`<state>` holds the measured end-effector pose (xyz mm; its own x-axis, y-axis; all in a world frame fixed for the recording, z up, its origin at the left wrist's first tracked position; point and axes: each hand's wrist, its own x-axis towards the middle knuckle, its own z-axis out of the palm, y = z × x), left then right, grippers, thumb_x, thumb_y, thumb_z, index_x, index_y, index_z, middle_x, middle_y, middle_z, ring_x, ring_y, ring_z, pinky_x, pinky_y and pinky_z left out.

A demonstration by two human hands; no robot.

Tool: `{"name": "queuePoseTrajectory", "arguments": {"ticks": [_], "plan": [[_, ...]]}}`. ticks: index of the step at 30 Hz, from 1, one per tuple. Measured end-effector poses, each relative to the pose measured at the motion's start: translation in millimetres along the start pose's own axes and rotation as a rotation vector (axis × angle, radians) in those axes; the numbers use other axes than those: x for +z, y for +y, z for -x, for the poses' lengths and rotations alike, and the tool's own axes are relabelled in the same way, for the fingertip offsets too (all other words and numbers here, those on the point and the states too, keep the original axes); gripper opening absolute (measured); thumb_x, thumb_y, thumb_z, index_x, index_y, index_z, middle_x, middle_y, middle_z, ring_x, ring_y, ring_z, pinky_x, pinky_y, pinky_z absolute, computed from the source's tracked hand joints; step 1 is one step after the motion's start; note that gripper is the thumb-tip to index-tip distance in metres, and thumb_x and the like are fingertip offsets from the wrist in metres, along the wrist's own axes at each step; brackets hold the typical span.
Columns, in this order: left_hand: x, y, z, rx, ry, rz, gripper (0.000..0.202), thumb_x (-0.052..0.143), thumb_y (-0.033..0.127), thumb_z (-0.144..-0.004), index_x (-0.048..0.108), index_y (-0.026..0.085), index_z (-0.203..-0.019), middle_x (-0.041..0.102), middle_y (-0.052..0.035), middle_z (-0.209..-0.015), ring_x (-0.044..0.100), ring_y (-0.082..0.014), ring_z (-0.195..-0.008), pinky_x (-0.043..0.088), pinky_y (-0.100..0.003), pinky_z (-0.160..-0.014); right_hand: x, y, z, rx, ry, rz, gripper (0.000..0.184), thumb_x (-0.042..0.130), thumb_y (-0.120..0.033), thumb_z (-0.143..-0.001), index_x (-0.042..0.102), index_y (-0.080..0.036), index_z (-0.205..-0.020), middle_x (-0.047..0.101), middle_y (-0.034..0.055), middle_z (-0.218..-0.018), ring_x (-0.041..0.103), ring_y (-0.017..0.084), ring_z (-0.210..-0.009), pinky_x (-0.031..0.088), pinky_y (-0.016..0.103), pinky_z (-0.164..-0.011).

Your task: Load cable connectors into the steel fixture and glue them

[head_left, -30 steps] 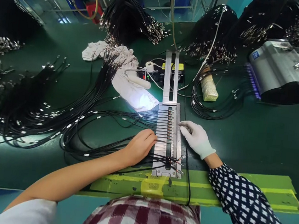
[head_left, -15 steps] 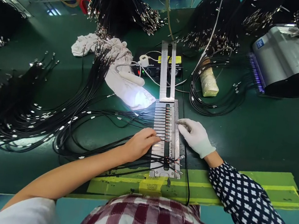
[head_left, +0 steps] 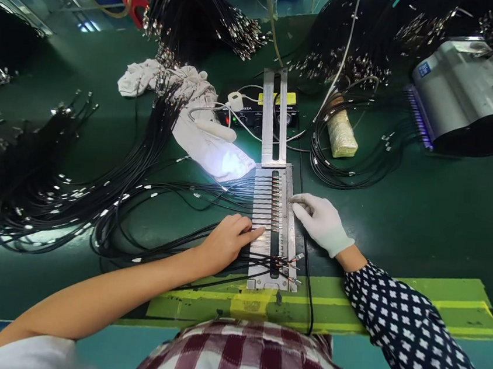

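Note:
A metal fixture (head_left: 290,224) stands on the bench in front of me, with a row of thin black cables (head_left: 263,201) lying across its grooves and their small metal ends over the dark slot. My left hand (head_left: 227,242) is bare and rests at the fixture's left side. Its thumb stretches over the lowest cable of the row, apart from the curled fingers. My right hand (head_left: 320,223), in a white glove, touches the fixture's right edge with thumb and forefinger together; whatever is between them is hidden. Nearer me, several loose cable ends (head_left: 295,261) cross the fixture.
A bundle of black cables (head_left: 117,194) spreads left. A lit lamp lies on white cloth (head_left: 198,138) behind the fixture. Further back are a black control box (head_left: 253,120), a wrapped block (head_left: 342,137) and a metal machine (head_left: 466,102) with purple light. Yellow-green tape (head_left: 431,309) covers the front edge.
My left fingers have drawn back slightly from the lowest cable while the thumb stays stretched over the fixture. My right hand keeps its place. The whole view has shifted slightly.

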<state>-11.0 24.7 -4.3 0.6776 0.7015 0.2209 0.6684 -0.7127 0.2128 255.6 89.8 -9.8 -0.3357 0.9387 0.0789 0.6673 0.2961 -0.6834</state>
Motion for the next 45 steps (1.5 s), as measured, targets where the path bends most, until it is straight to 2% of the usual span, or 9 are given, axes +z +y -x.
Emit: {"name": "queuePoseTrajectory", "arguments": {"ticks": [6,13,16,22,26,29,33,39,45], "plan": [[-12.4,11.7,7.3,-0.061,-0.152,0.134,0.032,0.034,0.019,-0.103,0.054,0.016,-0.129,0.062,-0.0081,-0.096,0.05,-0.0201,-0.083,0.038,-0.033,-0.075,0.6,-1.8,10.6,-0.012,0.036,-0.007,0.02,0.052,-0.032,-0.094,0.069,-0.025,-0.104,0.076,0.0022,-0.099,0.068,0.022,-0.086,0.046,0.038,-0.082],[-25.2,27.1,12.5,-0.232,-0.208,0.552,0.01,0.049,0.021,-0.099,0.058,0.018,-0.101,0.057,-0.0046,-0.094,0.052,-0.0176,-0.089,0.043,-0.029,-0.079,1.4,-3.8,24.3,-0.043,0.03,0.006,0.021,0.052,-0.032,-0.095,0.069,-0.024,-0.104,0.075,0.0043,-0.102,0.067,0.023,-0.088,0.047,0.039,-0.083],[-25.3,23.5,9.8,-0.246,-0.196,0.599,0.01,0.049,0.019,-0.099,0.059,0.019,-0.095,0.057,-0.0036,-0.093,0.053,-0.0166,-0.089,0.044,-0.028,-0.079,1.6,-2.6,22.1,-0.039,0.029,0.01,0.021,0.052,-0.031,-0.095,0.069,-0.024,-0.105,0.075,0.0038,-0.103,0.068,0.023,-0.09,0.047,0.039,-0.083],[-27.3,10.9,2.0,-0.362,-0.067,0.572,0.011,0.046,0.016,-0.099,0.055,0.018,-0.095,0.058,-0.0014,-0.088,0.054,-0.0135,-0.08,0.045,-0.025,-0.075,1.8,-3.6,20.3,-0.038,0.021,0.017,0.02,0.052,-0.03,-0.095,0.069,-0.025,-0.104,0.076,0.0031,-0.103,0.068,0.022,-0.091,0.046,0.039,-0.083],[-20.9,14.7,-12.0,-0.295,-0.085,0.575,0.012,0.046,0.018,-0.1,0.058,0.019,-0.104,0.061,-0.0036,-0.095,0.058,-0.0152,-0.088,0.047,-0.027,-0.079,1.1,-4.3,20.2,-0.031,0.022,0.031,0.02,0.052,-0.031,-0.095,0.069,-0.024,-0.102,0.076,0.0041,-0.1,0.068,0.023,-0.089,0.046,0.039,-0.082],[-18.3,15.9,-16.6,-0.265,-0.074,0.586,0.014,0.046,0.019,-0.1,0.06,0.019,-0.098,0.06,-0.003,-0.091,0.059,-0.0148,-0.087,0.047,-0.025,-0.077,0.9,-3.6,20.6,-0.034,0.024,0.038,0.02,0.051,-0.03,-0.095,0.069,-0.025,-0.104,0.076,0.0045,-0.101,0.068,0.023,-0.089,0.046,0.038,-0.082],[-19.5,9.5,-8.3,-0.265,0.029,0.472,0.013,0.045,0.017,-0.101,0.058,0.019,-0.1,0.059,-0.0043,-0.094,0.058,-0.0151,-0.088,0.049,-0.026,-0.079,1.1,-3.3,20.7,-0.045,0.013,0.028,0.019,0.052,-0.029,-0.096,0.068,-0.024,-0.104,0.075,0.0038,-0.1,0.068,0.023,-0.091,0.045,0.038,-0.082],[-8.3,8.7,-1.9,-0.159,0.124,0.251,0.012,0.044,0.015,-0.101,0.055,0.018,-0.104,0.059,-0.006,-0.094,0.057,-0.0172,-0.088,0.051,-0.029,-0.08,-0.2,-5.2,19.6,-0.041,0.012,0.013,0.019,0.051,-0.029,-0.096,0.068,-0.023,-0.103,0.075,0.0042,-0.098,0.068,0.022,-0.089,0.045,0.037,-0.081],[-3.0,3.4,3.3,-0.024,0.082,0.153,0.017,0.04,0.017,-0.102,0.056,0.016,-0.109,0.062,-0.0083,-0.095,0.057,-0.0186,-0.087,0.05,-0.031,-0.078,-1.3,-6.7,19.7,-0.025,-0.006,0.002,0.02,0.051,-0.031,-0.096,0.068,-0.024,-0.103,0.075,0.0047,-0.097,0.067,0.023,-0.087,0.045,0.038,-0.081]]}}
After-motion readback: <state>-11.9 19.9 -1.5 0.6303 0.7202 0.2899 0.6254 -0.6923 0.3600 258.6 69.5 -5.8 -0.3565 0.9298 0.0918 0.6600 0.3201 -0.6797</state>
